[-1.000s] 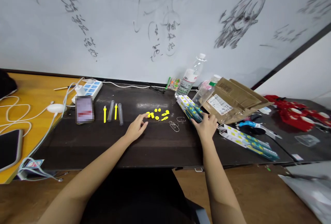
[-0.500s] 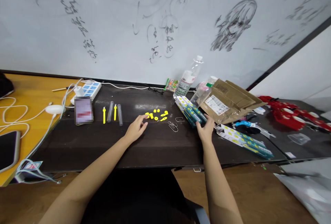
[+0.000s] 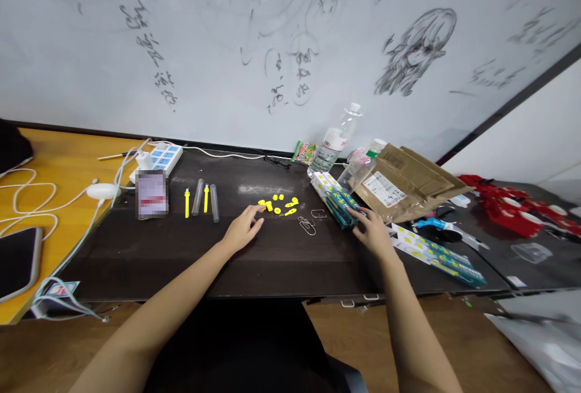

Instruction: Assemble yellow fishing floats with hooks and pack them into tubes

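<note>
My left hand (image 3: 242, 231) lies on the dark table (image 3: 190, 254) with its fingers stretched toward a cluster of small yellow plastic parts (image 3: 278, 204), its fingertips just short of them. My right hand (image 3: 374, 229) rests at the near end of a stack of teal and yellow boxes (image 3: 334, 197), fingers touching it; whether they grip it is unclear. Metal paper clips (image 3: 307, 224) lie between the two hands.
Two yellow pens and two grey tubes (image 3: 200, 198) lie left of the parts, beside a card (image 3: 151, 194) and a power strip (image 3: 160, 158). Water bottle (image 3: 334, 138), brown parcel (image 3: 403, 181), more boxes (image 3: 434, 252), scissors (image 3: 447, 232) and red items (image 3: 508, 202) fill the right. A phone (image 3: 17, 261) and cables lie left.
My right hand slid a little to the right along the end of the box stack. My left hand stayed by the yellow parts. The view shifted slightly.
</note>
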`<state>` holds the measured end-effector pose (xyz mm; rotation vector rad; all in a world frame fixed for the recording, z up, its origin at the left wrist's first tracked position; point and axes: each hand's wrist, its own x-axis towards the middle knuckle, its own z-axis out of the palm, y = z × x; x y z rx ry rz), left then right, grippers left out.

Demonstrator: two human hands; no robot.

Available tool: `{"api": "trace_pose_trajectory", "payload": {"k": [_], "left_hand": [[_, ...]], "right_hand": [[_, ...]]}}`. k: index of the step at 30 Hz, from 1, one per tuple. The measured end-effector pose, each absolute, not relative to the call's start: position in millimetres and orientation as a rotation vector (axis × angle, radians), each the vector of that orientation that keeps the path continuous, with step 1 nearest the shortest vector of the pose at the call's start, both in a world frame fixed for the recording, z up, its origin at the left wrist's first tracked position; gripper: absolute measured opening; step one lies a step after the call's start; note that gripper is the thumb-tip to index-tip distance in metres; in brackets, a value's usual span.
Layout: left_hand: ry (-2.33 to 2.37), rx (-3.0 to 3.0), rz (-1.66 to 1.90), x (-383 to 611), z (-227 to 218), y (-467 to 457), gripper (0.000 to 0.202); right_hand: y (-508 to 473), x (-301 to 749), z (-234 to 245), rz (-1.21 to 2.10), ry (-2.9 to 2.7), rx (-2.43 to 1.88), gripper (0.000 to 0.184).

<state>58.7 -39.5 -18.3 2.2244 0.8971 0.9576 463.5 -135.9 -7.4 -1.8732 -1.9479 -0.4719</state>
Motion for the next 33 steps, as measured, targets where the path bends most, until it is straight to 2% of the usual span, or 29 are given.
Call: {"api": "trace_pose_trajectory", "payload": {"k": [13,23,26,29,33], "left_hand": [[0.911,2.245,0.933,59.5,-15.2,-41.0,0.036],[0.91,2.272,0.995,59.1,-17.6,-43.3,0.033],[0.926,2.343,1.042,58.3,-12.1,-45.4,0.029],[1.08,2.454,1.166,50.3,-2.7,-40.8,0.026],[1.665,2.401,1.203,23.8,5.1,-22.9,0.023]], "right_hand": [[-132.1,457.1,8.9,-0.504,-2.044,-1.928,0.037],[-142.6,456.8,7.8,-0.501,-2.066,-1.867,0.054],[-134.3,426.0,15.1,-0.59,-1.961,-1.794,0.056],[-119.1,362.7,31.2,-0.477,-2.012,-1.57,0.056],[-91.9,257.3,40.3,-0.222,-2.211,-1.232,0.047]]}}
